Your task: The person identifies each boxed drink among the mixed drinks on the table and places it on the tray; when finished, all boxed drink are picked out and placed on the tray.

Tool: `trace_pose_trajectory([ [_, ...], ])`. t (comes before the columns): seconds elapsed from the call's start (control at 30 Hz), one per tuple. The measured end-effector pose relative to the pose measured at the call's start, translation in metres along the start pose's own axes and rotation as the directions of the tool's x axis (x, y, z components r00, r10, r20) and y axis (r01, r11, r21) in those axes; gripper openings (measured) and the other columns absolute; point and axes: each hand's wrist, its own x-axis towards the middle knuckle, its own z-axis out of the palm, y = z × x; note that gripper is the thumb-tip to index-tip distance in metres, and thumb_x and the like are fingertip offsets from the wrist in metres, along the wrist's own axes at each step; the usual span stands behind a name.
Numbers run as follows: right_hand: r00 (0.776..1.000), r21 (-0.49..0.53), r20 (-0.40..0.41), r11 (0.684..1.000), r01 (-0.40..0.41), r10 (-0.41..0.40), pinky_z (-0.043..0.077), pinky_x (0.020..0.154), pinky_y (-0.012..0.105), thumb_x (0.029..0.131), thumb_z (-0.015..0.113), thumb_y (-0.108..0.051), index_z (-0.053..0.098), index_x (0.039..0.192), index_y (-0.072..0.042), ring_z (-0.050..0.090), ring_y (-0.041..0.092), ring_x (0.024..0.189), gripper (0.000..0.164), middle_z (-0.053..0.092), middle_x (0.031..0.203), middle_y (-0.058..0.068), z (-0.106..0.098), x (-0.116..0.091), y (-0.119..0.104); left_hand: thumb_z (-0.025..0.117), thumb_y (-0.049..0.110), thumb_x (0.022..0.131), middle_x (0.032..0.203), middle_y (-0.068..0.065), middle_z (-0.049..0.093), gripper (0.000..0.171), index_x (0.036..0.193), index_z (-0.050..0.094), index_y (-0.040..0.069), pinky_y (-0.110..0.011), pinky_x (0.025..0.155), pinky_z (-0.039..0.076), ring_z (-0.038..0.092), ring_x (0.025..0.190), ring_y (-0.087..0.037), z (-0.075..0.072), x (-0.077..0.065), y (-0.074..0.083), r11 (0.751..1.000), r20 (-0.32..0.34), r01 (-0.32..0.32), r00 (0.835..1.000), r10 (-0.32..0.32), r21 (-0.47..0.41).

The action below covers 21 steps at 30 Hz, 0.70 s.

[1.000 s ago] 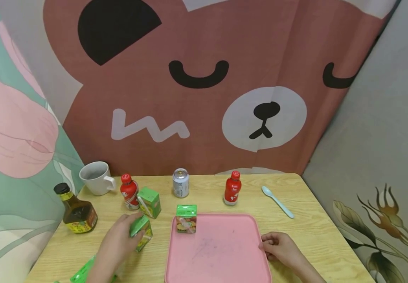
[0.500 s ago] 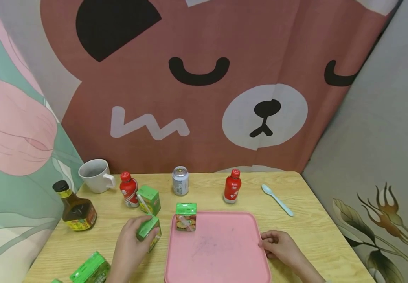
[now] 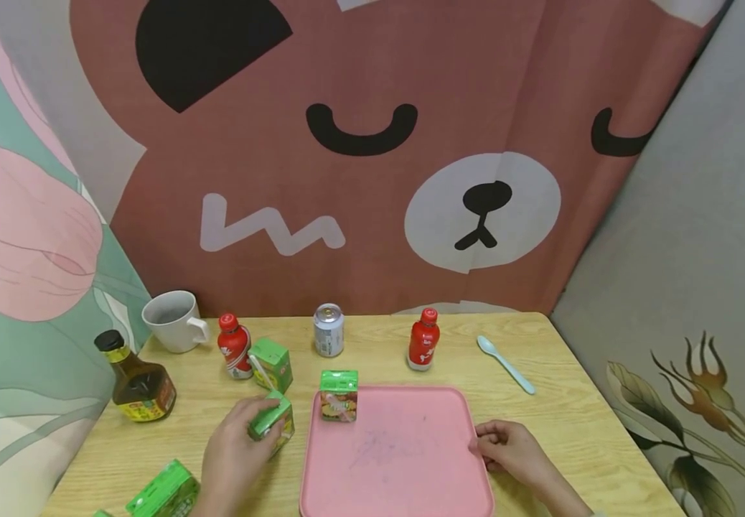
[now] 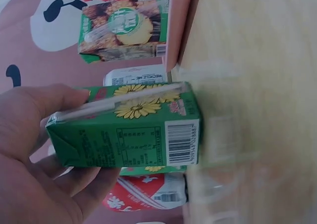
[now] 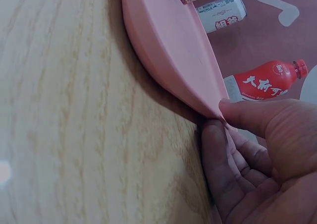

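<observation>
My left hand (image 3: 237, 449) grips a green drink carton (image 4: 129, 130) with yellow flowers and a straw on its side. Thumb and fingers lie on opposite sides of it, just left of the pink tray (image 3: 405, 481). Whether its base touches the table cannot be told. At the tray's right edge, my right hand (image 3: 511, 452) pinches the rim between thumb and fingers, plainly seen in the right wrist view. A second drink carton (image 3: 339, 396), with a fruit picture, stands upright in the tray's back left corner.
Behind the held carton stand another green carton (image 3: 272, 365) and a red bottle (image 3: 234, 346). A mug (image 3: 172, 322) and a brown sauce bottle (image 3: 140, 384) are at the left. Farther right are a can (image 3: 329, 330), a red bottle (image 3: 424, 339) and a spoon (image 3: 504, 365). A green carton (image 3: 164, 490) lies front left.
My left hand has moved right with the carton, closer to the tray, and has nearly stopped in the last half second. My right hand stays on the tray's rim.
</observation>
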Motion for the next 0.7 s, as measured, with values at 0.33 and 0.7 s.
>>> trace_pose_trajectory([
  [0.33, 0.999, 0.017, 0.0, 0.999, 0.033, -0.033, 0.06, 0.066, 0.035, 0.092, 0.075, -0.015, 0.064, 0.115, 0.012, 0.069, 0.024, 0.076, 0.038, 0.069, 0.089, 0.011, 0.0, -0.002, -0.006, 0.093, 0.009, 0.072, 0.113, 0.01, 0.069, 0.039, 0.104, 0.077, 0.024, -0.042, 0.082, 0.058, 0.067, 0.103, -0.014, -0.029, 0.008, 0.019, 0.977, 0.062, -0.207, 0.976, 0.21, -0.057],
  [0.7, 1.0, 0.003, 0.008, 1.0, 0.02, -0.02, 0.061, 0.068, 0.036, 0.091, 0.071, -0.002, 0.061, 0.118, 0.015, 0.067, 0.022, 0.083, 0.034, 0.065, 0.092, 0.01, -0.001, -0.004, -0.003, 0.086, 0.018, 0.081, 0.113, 0.012, 0.067, 0.032, 0.11, 0.075, 0.026, -0.022, 0.078, 0.053, 0.065, 0.097, -0.007, -0.007, 0.03, 0.06, 0.739, 0.222, -0.578, 0.715, 0.663, -0.346],
])
